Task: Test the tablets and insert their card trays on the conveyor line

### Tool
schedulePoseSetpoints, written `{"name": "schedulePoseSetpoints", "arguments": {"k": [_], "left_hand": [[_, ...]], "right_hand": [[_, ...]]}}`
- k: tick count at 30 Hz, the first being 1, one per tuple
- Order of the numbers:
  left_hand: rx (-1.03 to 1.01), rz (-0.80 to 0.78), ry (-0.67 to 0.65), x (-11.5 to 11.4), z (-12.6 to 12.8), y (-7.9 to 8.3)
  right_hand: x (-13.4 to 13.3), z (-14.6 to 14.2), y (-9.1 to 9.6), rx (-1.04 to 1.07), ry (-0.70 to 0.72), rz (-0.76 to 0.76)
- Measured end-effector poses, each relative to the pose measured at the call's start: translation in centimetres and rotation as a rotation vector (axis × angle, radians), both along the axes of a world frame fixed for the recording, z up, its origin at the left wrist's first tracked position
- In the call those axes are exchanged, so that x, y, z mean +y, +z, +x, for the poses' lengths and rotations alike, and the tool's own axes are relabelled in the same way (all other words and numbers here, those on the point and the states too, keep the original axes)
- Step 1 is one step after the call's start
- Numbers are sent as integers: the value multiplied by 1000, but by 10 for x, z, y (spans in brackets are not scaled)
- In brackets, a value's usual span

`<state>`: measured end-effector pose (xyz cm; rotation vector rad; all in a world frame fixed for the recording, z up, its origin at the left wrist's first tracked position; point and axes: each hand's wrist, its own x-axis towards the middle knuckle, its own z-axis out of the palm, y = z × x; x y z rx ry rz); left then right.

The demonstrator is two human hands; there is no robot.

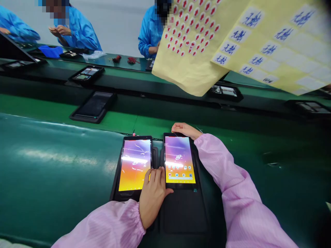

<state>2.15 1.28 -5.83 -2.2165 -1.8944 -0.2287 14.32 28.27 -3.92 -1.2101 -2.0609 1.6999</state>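
Note:
Two lit tablets lie side by side in front of me, both with purple-to-orange screens. My left hand (152, 193) grips the lower left edge of the right tablet (180, 158); its fingers lie along the side and the thumb is at the bottom edge. The same hand partly covers the lower right corner of the left tablet (134, 165). At the top edge of the right tablet, my right hand (184, 129) is closed with its fingertips pinched together. Whatever is between them is too small to tell. Under the right tablet lies a black tray (184, 213).
A dark-screened tablet (93, 106) in a black tray lies on the green strip beyond. More trays with devices (86, 74) stand farther back. Yellow sticker sheets (191, 69) hang at the upper right. People in blue sleeves (81, 31) sit opposite, near a blue bin (50, 51).

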Motion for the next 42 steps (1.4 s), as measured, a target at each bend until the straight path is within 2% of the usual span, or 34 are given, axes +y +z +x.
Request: {"name": "schedulePoseSetpoints", "arguments": {"k": [4, 7, 10, 14, 16, 18, 19, 21, 22, 24, 25, 28, 30, 32, 35, 37, 40, 42], "left_hand": [[-19, -3, 1, -3, 4, 0], [-110, -7, -39, -1, -7, 5], [-240, 62, -21, 9, -49, 20], [-257, 260, 155, 17, -120, 45], [-268, 284, 145, 13, -135, 52], [-298, 247, 71, 11, -133, 53], [-323, 211, 27, 13, -127, 53], [-411, 117, -44, 32, -110, 50], [-477, 48, -69, 49, -101, 48], [-620, -117, -89, 92, -83, 46], [-682, -225, -72, 115, -75, 45], [-727, -389, -131, 171, -53, 42], [-744, -464, -143, 187, -43, 39], [-764, -515, -117, 187, -35, 33], [-796, -525, -95, 168, -21, 23], [-809, -499, -92, 157, -11, 21], [-801, -416, -49, 159, -14, 35], [-775, -334, 35, 170, -43, 54]], "right_hand": [[5, -4, -1, -27, -86, 42], [9, 9, 3, -64, -250, 121], [-6, 56, 13, -134, -410, 207], [-57, 149, 12, -315, -476, 256], [-81, 181, 3, -475, -603, 321], [-97, 191, -5, -658, -743, 500], [-103, 188, -8, -727, -761, 620], [-114, 169, -9, -786, -654, 837], [-122, 157, -9, -779, -553, 899], [-153, 132, -9, -754, -377, 922], [-175, 122, -12, -756, -323, 912], [-262, 105, -34, -727, -236, 902], [-314, 104, -58, -679, -198, 912], [-346, 107, -85, -684, -297, 967], [-355, 113, -113, -632, -378, 1089], [-348, 112, -119, -595, -383, 1118], [-334, 102, -112, -584, -446, 1047], [-316, 91, -101, -565, -512, 963]]}}
